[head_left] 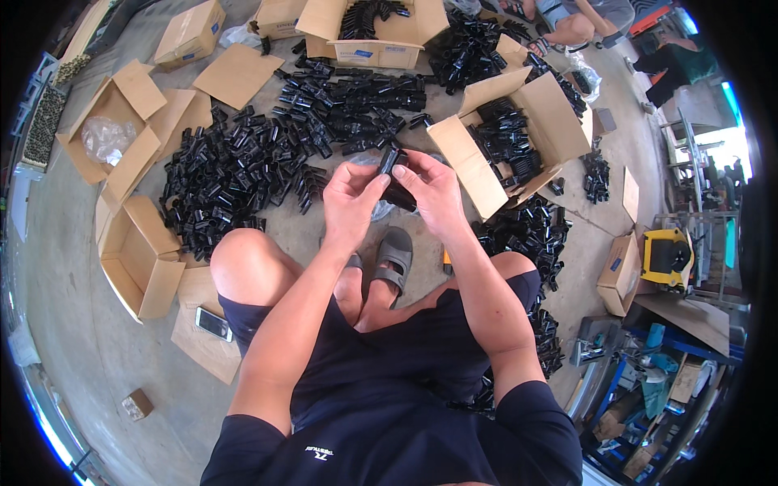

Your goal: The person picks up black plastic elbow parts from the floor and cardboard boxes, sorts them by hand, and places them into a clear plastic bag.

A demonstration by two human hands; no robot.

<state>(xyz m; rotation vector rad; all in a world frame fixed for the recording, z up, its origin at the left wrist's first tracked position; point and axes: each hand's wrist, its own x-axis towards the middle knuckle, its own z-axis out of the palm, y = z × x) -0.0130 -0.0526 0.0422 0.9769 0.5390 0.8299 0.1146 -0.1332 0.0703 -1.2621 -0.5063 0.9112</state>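
Observation:
In front of my knees, my left hand [348,198] and my right hand [431,193] are closed on one small glossy black tubular piece [391,157]. Thumbs and fingertips of both hands pinch it from either side, and they cover part of it. A large heap of similar black pieces [235,166] spreads over the floor beyond my left hand. More lie in a pile [356,97] past my fingertips. Beside my right hand stands an open cardboard box [559,109] with black pieces inside it. Another pile [527,239] lies close to my right knee.
An open carton [377,55] holding curved rows of black pieces stands at the far side. Opened boxes [142,259] line the left. A phone [213,323] rests on flat cardboard by my left knee. Another person [571,31] squats far right, near a yellow-black object [668,256].

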